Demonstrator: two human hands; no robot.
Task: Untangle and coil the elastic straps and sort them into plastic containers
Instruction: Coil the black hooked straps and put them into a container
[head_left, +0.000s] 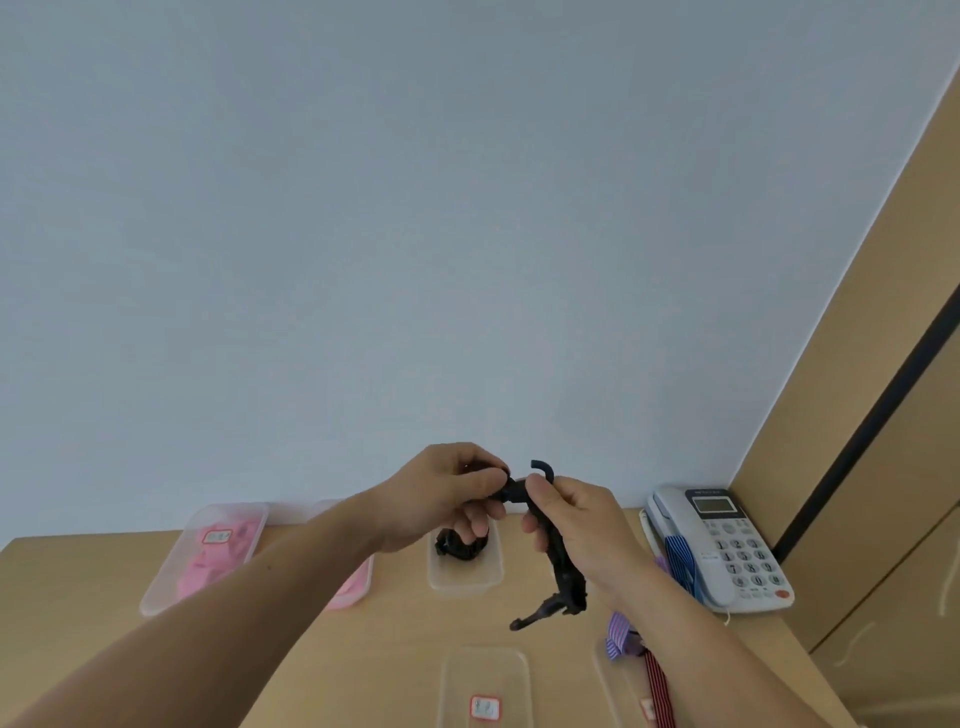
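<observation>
Coiling the black strap at frame centre

Our left hand (441, 499) and right hand (571, 525) both pinch the black elastic strap (558, 561) above the counter (291, 649); its dangling tail could snag, loosening the coil.

We cannot read the tiny label (485, 707) on the near clear box (511, 670), which the bottom edge cuts off. Our left arm (260, 587) hides part of a pink box (357, 590). Our left hand (441, 499) covers one end of the black strap (560, 564).
</observation>
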